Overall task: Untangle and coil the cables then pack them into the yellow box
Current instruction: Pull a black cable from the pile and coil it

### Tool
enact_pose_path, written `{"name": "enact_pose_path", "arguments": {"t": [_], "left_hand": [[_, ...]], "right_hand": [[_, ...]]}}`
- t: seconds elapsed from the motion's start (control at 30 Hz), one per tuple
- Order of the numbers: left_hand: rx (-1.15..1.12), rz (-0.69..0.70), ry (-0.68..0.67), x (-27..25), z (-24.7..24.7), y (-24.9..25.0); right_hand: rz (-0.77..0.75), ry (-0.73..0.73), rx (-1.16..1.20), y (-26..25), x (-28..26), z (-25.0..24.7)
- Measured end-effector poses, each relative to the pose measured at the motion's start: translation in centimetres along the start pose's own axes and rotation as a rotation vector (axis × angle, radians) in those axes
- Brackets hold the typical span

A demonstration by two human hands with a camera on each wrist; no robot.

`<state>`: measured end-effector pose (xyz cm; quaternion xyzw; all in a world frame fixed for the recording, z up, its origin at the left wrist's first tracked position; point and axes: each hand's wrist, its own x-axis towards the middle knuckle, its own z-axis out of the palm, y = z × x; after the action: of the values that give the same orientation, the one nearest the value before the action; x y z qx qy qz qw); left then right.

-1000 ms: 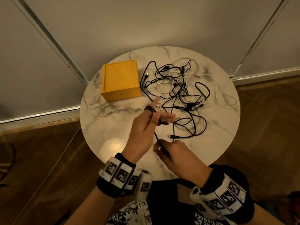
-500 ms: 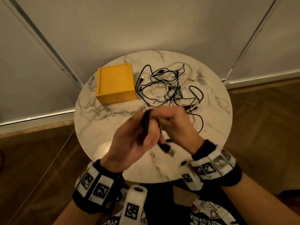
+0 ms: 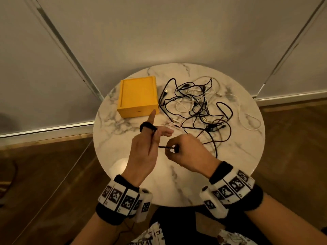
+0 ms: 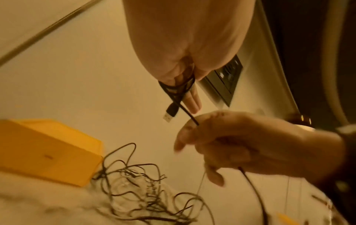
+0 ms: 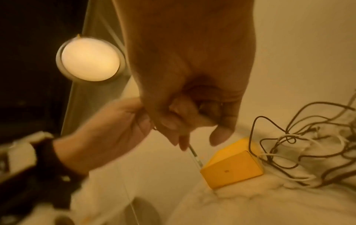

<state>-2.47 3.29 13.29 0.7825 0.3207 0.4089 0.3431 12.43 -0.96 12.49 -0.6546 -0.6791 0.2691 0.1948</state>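
My left hand (image 3: 145, 147) is raised over the marble table (image 3: 238, 165), its index finger pointing up. A black cable coil (image 3: 148, 127) is wound round its fingers. In the left wrist view the coil (image 4: 178, 87) circles two fingers and a USB plug (image 4: 170, 112) hangs from it. My right hand (image 3: 185, 153) pinches the same black cable (image 3: 163, 147) just right of the left palm. The cable's slack trails back to the tangle of black and white cables (image 3: 198, 105). The shut yellow box (image 3: 138, 97) sits left of the tangle.
The round table stands against a pale wall with metal strips, and wooden floor lies on both sides. A round lamp (image 5: 90, 60) glows in the right wrist view. Bare marble (image 3: 177, 183) lies between my hands and the near edge.
Half a second ago my right hand was up against the left fingers, laying cable on them. It has since drawn back toward me, and the left index finger has straightened.
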Motion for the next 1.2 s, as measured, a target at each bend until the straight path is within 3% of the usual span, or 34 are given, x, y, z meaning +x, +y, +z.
{"name": "enact_pose_path", "arguments": {"t": [0.07,0.13,0.2,0.3,0.37,0.53,0.67,0.8,0.93,1.1,1.2], "left_hand": [[0.261,0.018,-0.045,-0.5,-0.7,-1.4],[0.441,-0.148,-0.106,-0.7,-2.3,-3.3],[0.381,-0.297,-0.184,-1.4,-3.8,-4.4],[0.322,-0.337,-0.284,-3.1,-3.9,-3.9],[0.22,-0.371,-0.342,-3.8,-3.1,-2.6],[-0.019,-0.369,-0.305,-4.6,-1.6,0.0],[-0.078,-0.332,-0.366,-4.3,-0.5,1.1],[-0.414,-0.342,-0.388,-4.6,0.0,3.0],[-0.693,-0.462,-0.338,-4.0,-0.9,4.9],[-1.048,-0.468,-0.455,-3.4,-0.6,6.0],[-1.151,-0.397,-0.288,-1.7,-2.3,5.7]], "right_hand": [[0.078,-0.091,-0.196,1.2,1.1,0.4],[0.108,-0.131,-0.159,2.5,1.3,0.0],[0.069,-0.054,0.034,2.8,1.3,-1.6],[-0.024,0.043,0.206,1.3,0.8,-4.1],[-0.091,0.082,0.177,0.0,0.6,-5.3],[-0.18,0.207,0.08,-1.8,-0.2,-8.8],[-0.202,0.271,0.072,-3.1,-0.6,-10.7],[-0.153,0.314,0.147,-2.6,-0.1,-11.3],[-0.087,0.235,0.385,-0.5,1.3,-9.6],[-0.108,0.124,0.516,-0.3,1.7,-4.0],[-0.11,-0.041,0.454,-0.6,0.4,0.7]]}}
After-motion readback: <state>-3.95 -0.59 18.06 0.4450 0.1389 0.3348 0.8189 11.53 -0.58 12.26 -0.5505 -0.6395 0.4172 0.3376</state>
